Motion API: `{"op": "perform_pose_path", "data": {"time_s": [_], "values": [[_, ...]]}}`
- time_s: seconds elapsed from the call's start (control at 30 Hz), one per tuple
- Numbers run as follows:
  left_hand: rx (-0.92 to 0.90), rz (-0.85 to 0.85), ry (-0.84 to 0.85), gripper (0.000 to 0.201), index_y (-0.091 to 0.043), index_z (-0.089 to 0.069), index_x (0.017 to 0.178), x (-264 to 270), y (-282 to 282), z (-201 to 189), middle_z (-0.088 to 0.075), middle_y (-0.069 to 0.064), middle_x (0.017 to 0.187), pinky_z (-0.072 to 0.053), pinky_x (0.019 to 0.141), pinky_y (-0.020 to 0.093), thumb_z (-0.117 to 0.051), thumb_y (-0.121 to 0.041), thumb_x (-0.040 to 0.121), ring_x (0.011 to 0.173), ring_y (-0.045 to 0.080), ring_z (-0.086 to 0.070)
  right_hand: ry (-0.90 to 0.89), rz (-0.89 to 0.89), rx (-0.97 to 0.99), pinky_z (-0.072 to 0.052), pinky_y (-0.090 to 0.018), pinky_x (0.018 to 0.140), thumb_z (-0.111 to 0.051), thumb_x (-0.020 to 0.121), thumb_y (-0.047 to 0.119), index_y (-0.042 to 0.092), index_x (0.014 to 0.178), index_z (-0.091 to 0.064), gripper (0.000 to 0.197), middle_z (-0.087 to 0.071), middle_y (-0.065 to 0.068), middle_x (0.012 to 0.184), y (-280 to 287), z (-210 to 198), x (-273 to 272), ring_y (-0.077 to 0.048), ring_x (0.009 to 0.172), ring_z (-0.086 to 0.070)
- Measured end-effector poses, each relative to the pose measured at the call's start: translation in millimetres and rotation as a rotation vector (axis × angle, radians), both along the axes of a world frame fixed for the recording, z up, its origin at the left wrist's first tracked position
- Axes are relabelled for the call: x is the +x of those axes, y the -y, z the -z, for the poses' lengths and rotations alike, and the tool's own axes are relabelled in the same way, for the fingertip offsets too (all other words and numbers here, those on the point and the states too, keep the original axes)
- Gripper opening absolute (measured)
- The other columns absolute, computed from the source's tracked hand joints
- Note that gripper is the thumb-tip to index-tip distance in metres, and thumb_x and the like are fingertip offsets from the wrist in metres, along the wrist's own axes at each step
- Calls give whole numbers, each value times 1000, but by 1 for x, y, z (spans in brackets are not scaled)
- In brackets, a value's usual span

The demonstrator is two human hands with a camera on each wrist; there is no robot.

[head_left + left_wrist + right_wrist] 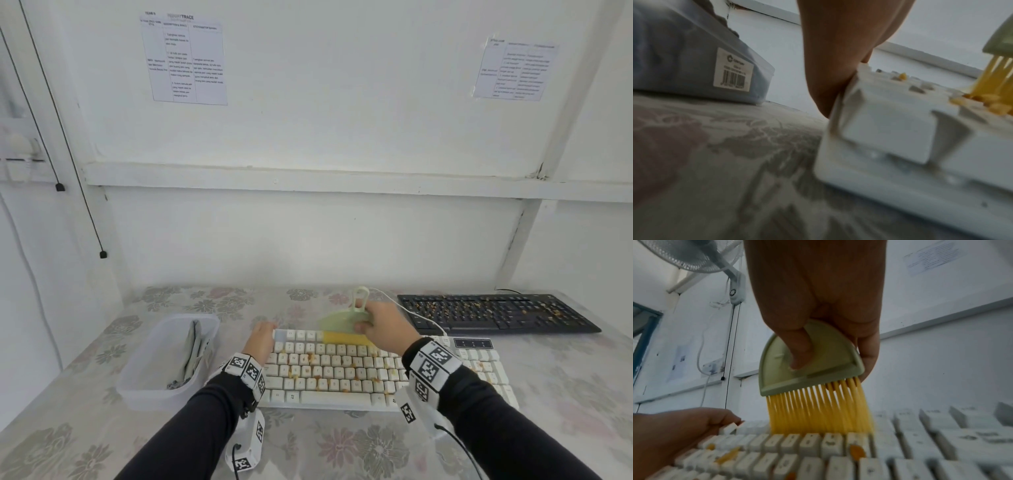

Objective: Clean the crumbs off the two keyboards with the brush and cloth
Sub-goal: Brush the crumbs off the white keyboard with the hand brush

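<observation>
Two hands work the white keyboard [376,370] on the tabletop [342,442]: the left hand [262,339] grips its far-left corner, the right hand [383,325] pinches the brush [342,325], bristles on the top row. A hard sweep risks flicking crumbs [310,371] toward the box [205,329] holding the cloth [191,353]; the black keyboard [493,313] waits, littered.

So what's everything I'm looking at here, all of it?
white keyboard: one, white, crumbs on keys, table centre
black keyboard: one, black, crumbs on keys, far right
brush: one, green body, yellow bristles on white keyboard's top rows
tub: one, clear plastic, left of white keyboard
cloth: one, grey, inside tub
table: one, floral cover
papers: two, white, on wall
left hand: holds white keyboard's far left corner
right hand: grips brush
</observation>
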State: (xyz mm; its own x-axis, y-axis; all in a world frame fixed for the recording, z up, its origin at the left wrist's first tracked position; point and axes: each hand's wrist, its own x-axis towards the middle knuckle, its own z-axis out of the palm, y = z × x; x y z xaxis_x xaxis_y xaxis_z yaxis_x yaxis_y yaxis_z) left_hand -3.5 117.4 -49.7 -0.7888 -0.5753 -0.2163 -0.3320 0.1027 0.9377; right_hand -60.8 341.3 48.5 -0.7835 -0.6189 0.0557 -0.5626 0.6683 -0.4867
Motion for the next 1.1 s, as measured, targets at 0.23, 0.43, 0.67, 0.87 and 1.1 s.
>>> {"op": "perform_pose_path", "data": {"time_s": [0.23, 0.43, 0.67, 0.87, 1.1], "values": [[-62, 13, -30, 31, -16, -40, 71, 2, -4, -6, -44, 11, 94, -35, 87, 37, -26, -14, 98, 90, 21, -42, 16, -122, -98, -29, -7, 55, -53, 92, 11, 7, 125, -53, 33, -55, -3, 99, 30, 3, 10, 2, 64, -43], [-23, -17, -35, 34, -20, -39, 66, 4, -6, -5, -43, 11, 95, -39, 96, 47, -27, -17, 97, 87, 23, -44, 3, -44, -42, -37, -16, 63, -52, 92, 10, 11, 127, -52, 35, -57, -4, 99, 7, 6, 0, -2, 64, -45], [22, -29, -16, 26, -10, -50, 90, 6, -7, -6, -52, 17, 110, -38, 92, 35, -27, -20, 99, 102, 29, -51, -17, 13, 23, -38, -22, 77, -53, 90, 9, 10, 123, -53, 33, -60, -10, 114, -29, -4, -13, -17, 87, -49], [60, -21, -11, 29, -9, -52, 105, 8, -7, -6, -53, 16, 118, -37, 100, 37, -30, -26, 98, 108, 28, -51, -5, -101, -50, -35, -6, 57, -55, 91, 12, 9, 117, -57, 26, -58, 2, 88, 6, -9, -2, -12, 75, -52], [65, -39, -2, 28, -9, -50, 99, 5, -6, -4, -53, 16, 106, -41, 102, 47, -31, -28, 95, 101, 31, -54, 36, -101, -36, -41, -21, 80, -56, 90, 8, 10, 120, -57, 30, -60, -5, 107, -1, 2, -8, -19, 95, -55]]}}
